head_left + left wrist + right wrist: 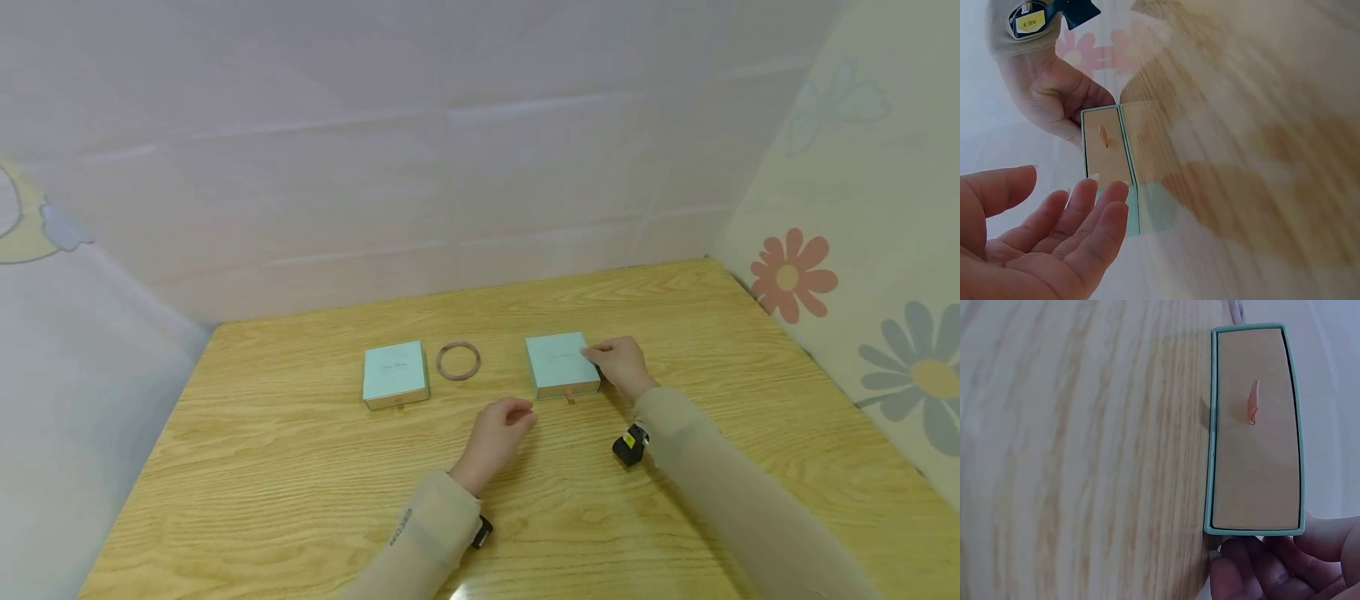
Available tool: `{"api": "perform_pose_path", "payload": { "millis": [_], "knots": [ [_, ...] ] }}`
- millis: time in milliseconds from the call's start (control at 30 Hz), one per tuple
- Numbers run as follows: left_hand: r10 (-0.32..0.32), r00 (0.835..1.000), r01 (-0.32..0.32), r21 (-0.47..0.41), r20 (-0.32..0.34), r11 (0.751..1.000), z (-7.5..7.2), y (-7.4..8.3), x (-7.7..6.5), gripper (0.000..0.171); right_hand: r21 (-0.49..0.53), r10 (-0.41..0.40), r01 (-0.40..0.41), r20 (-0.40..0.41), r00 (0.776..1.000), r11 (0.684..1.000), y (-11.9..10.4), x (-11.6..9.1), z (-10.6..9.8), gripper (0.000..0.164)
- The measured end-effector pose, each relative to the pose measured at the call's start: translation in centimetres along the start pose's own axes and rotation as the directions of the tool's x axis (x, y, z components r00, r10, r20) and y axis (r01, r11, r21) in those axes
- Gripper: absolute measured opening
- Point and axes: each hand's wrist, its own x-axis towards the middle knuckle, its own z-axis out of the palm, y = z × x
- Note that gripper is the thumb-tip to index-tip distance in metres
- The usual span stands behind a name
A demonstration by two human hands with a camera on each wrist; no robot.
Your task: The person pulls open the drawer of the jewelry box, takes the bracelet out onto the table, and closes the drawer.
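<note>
A mint-green drawer-style box (561,358) with a tan front (1257,469) and a small ribbon pull tab (1253,403) lies flat on the wooden table. My right hand (621,365) grips its right side, thumb at the upper edge and the other fingers curled against the side wall. Just in front of this box, my left hand (501,432) hovers with fingers loosely bent and nothing in them; in the left wrist view its fingertips (1113,194) overlap the box's front. To the left, a ring-shaped bangle (458,361) lies beside a second mint-green box (395,373).
The wooden table (300,475) reaches back to a pale fabric backdrop (360,208). A flower-printed cloth (900,250) hangs along the right side. Black cameras are strapped to both wrists, the right one (630,445) jutting out over the table.
</note>
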Motion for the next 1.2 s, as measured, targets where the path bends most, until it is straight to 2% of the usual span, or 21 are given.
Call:
{"api": "perform_pose_path", "payload": {
  "millis": [767,1200],
  "knots": [
    [-0.051,0.999,0.051,0.003,0.013,0.999,1.6,0.8,0.5,0.024,-0.062,-0.033,0.033,0.0,0.999,0.998,0.3,-0.1,-0.2,0.035],
    [-0.12,0.991,0.12,0.012,0.056,0.993,2.1,1.3,1.4,0.026,-0.056,-0.021,0.021,0.007,1.0,0.998,0.4,0.1,-0.3,0.035]
  ]
}}
